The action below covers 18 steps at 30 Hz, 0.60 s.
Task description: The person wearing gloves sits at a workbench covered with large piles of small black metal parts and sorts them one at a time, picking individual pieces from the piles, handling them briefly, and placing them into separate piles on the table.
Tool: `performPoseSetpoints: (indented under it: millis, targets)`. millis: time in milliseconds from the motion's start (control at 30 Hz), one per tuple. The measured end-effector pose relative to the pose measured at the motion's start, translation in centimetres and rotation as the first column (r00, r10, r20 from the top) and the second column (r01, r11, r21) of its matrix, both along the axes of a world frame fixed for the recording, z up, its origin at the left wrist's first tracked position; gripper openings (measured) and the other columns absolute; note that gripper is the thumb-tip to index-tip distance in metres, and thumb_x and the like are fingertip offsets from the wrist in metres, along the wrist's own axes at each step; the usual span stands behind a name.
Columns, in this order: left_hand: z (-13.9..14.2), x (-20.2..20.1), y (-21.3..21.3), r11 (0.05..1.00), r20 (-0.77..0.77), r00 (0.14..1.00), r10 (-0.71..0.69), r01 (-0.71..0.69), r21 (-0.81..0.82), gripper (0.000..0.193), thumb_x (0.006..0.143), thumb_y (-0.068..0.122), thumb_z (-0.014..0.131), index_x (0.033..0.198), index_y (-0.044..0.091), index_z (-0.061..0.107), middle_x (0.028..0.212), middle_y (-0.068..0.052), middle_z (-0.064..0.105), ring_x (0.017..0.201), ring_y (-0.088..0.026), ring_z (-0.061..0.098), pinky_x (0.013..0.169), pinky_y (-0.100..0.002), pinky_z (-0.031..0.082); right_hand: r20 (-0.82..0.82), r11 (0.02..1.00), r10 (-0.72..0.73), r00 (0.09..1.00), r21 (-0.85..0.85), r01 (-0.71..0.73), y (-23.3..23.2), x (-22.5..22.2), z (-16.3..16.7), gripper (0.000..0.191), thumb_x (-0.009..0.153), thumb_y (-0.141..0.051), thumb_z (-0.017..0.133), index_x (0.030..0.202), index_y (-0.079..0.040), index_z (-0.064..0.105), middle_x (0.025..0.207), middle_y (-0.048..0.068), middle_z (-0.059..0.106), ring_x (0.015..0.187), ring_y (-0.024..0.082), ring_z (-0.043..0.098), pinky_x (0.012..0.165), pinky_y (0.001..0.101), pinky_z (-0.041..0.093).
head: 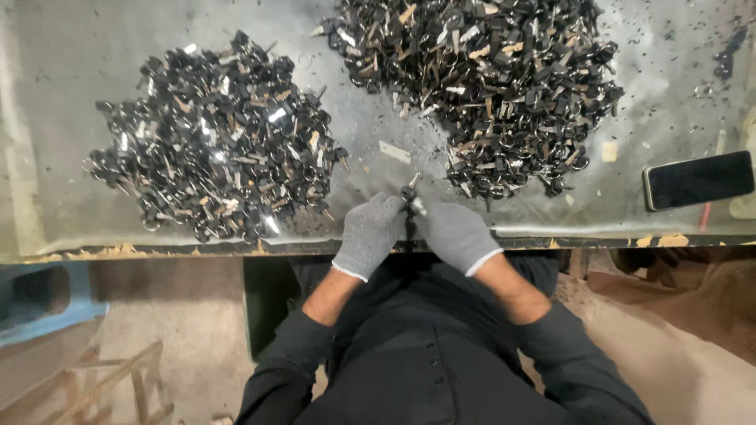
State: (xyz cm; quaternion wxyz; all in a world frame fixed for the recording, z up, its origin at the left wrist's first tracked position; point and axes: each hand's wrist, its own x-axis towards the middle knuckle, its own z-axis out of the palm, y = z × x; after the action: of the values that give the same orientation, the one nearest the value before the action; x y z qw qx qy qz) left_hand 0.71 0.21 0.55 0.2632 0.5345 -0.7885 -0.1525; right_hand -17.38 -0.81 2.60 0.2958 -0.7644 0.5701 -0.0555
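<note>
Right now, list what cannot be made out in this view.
- Head view: the small key-like piece is mostly covered by the left hand and right hand.
- The right pile is cut off by the top edge.
- Single pieces in the left pile are too small to tell apart.
- The phone screen is dark.

A bare lane of table (370, 118) runs between the left key heap (216, 142) and right key heap (488, 86); phone (698, 179) sits right.

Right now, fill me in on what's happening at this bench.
A person in grey gloves holds one small black-headed key between both hands, the left hand and right hand meeting at the near edge of the worn table. Two heaps of similar keys lie beyond: one pile on the left, a larger pile on the right. A dark phone rests at the far right.
</note>
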Motion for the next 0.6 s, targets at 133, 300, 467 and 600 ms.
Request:
performPoseSetpoints:
  millis: [133, 300, 467, 600]
  targets:
    - [0.2, -0.2, 0.0, 0.997, 0.136, 0.989, 0.064, -0.059, -0.039, 0.013, 0.082, 0.016, 0.075, 0.090, 0.013, 0.065, 0.080, -0.008, 0.061, 0.067, -0.032, 0.064, 0.059, -0.045, 0.049, -0.035, 0.999, 0.029, 0.999, -0.038, -0.031, 0.6, -1.0, -0.3, 0.024, 0.097, -0.027, 0.059, 0.108, -0.006, 0.058, 0.084, 0.017, 0.072, 0.068, 0.038, 0.073, 0.057, 0.0491, 0.058]
    - [-0.2, -0.2, 0.9, 0.996, 0.087, 0.993, 0.079, -0.075, -0.050, 0.021, 0.074, 0.011, 0.070, 0.095, 0.011, 0.066, 0.085, -0.008, 0.062, 0.072, -0.032, 0.064, 0.062, -0.044, 0.050, -0.129, 0.991, 0.059, 0.990, -0.111, -0.073, 2.1, -1.0, 0.4, 0.025, 0.096, -0.023, 0.060, 0.112, -0.004, 0.058, 0.083, 0.017, 0.071, 0.068, 0.037, 0.072, 0.055, 0.0488, 0.057]
    - [-0.6, -0.7, 1.1, 0.996, 0.191, 0.979, 0.073, -0.062, -0.067, 0.010, 0.081, 0.012, 0.072, 0.086, 0.012, 0.063, 0.079, -0.009, 0.060, 0.071, -0.031, 0.065, 0.061, -0.046, 0.050, -0.047, 0.983, 0.010, 0.999, -0.184, -0.019, 1.5, -1.0, 0.7, 0.023, 0.094, -0.024, 0.060, 0.105, -0.004, 0.057, 0.083, 0.018, 0.071, 0.064, 0.037, 0.071, 0.052, 0.0476, 0.056]
    - [-0.3, -0.4, 1.3, 0.997, 0.095, 0.992, 0.081, -0.080, -0.014, 0.021, 0.078, 0.006, 0.068, 0.098, 0.011, 0.068, 0.085, -0.008, 0.062, 0.073, -0.031, 0.065, 0.062, -0.044, 0.051, -0.215, 0.988, 0.050, 0.975, -0.130, -0.079, 2.0, -1.3, 0.6, 0.014, 0.097, -0.018, 0.057, 0.102, -0.005, 0.056, 0.083, 0.016, 0.069, 0.065, 0.034, 0.072, 0.051, 0.0457, 0.057]
